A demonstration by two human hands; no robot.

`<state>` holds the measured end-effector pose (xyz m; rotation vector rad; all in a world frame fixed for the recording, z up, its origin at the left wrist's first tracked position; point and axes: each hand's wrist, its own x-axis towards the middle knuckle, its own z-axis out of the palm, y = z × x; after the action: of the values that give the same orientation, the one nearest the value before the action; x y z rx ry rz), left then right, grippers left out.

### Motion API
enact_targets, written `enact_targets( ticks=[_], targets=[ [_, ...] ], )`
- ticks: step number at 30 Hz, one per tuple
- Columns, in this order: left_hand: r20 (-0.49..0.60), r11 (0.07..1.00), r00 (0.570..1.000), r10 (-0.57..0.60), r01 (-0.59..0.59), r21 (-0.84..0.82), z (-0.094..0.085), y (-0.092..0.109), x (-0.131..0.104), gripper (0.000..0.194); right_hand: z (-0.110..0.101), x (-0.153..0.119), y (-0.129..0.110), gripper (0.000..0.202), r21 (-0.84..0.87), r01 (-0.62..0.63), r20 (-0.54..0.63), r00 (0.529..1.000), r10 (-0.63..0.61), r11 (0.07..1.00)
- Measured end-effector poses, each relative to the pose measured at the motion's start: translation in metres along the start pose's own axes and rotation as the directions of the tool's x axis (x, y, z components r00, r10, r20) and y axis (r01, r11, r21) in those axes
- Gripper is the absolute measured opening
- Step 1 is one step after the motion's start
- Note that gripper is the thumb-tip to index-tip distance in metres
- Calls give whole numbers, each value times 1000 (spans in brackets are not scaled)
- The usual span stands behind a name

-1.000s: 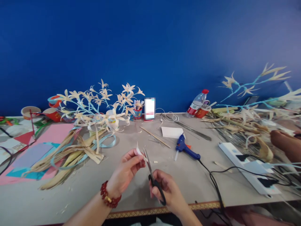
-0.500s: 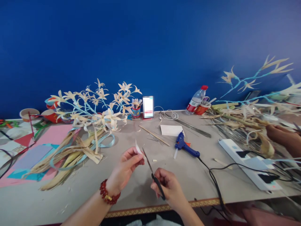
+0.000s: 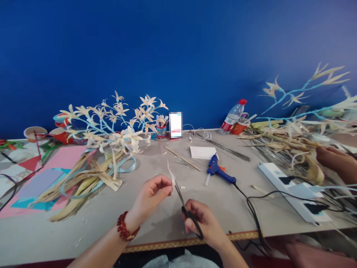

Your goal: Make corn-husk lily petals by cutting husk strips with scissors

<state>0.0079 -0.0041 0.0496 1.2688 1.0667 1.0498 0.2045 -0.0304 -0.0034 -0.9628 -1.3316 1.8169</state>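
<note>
Between the thumb and fingers of my left hand (image 3: 156, 191) is a thin, pale strip of husk (image 3: 171, 175), its pointed end curving upward. My right hand (image 3: 202, 223) grips black-handled scissors (image 3: 192, 219) by their loops. The scissor blades point up and left and lie right against the strip's edge; whether they touch it I cannot tell. A small pale scrap (image 3: 183, 187) lies on the table just beyond the blades. Right of the scissors rests a blue hot glue gun (image 3: 219, 170), beside a white card (image 3: 203, 152).
Branches of husk flowers (image 3: 122, 111) stand at the left behind dried husks (image 3: 83, 182) and coloured paper (image 3: 65, 156). A power strip (image 3: 292, 197) with black cords lies at the right, near another person's hand (image 3: 334, 160). A bottle (image 3: 233, 117) and a phone (image 3: 175, 125) stand by the wall.
My left hand has shifted slightly right and turned, so the strip now stands more upright. The scissors have come closer to it, their blades now nearer together.
</note>
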Motion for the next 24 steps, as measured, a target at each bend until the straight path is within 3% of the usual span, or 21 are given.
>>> enact_targets(
  ticks=[7,24],
  targets=[
    [7,992,999,48,-48,113,1,-2,-4,6,9,1,3,54,51,22,3,1000,-23,998],
    [-15,997,998,57,-56,58,4,1,-4,9,17,3,-1,55,53,5,-27,1000,-3,999]
  ],
)
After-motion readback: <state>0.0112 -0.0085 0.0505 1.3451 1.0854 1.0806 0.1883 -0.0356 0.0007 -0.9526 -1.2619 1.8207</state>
